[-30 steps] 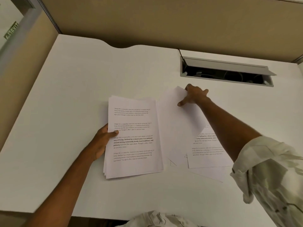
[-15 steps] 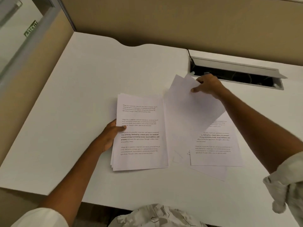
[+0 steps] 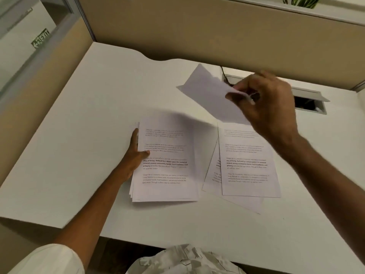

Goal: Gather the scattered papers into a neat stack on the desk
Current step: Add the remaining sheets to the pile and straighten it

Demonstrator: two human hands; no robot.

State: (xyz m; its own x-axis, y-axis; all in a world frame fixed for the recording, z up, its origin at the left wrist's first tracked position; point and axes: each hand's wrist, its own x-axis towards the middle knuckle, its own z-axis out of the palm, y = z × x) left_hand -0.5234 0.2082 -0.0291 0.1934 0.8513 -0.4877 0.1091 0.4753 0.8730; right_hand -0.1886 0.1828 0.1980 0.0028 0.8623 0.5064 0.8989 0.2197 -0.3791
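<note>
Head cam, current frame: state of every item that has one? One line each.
stack: flat on desk, printed side up, edges slightly fanned, left hand on its left edge
lifted sheet: off the desk, tilted, pinched by right hand
loose sheets: flat on desk, overlapping, askew, untouched
left hand: pressing on stack
right hand: raised, shut on lifted sheet
cable hatch: lid open
</note>
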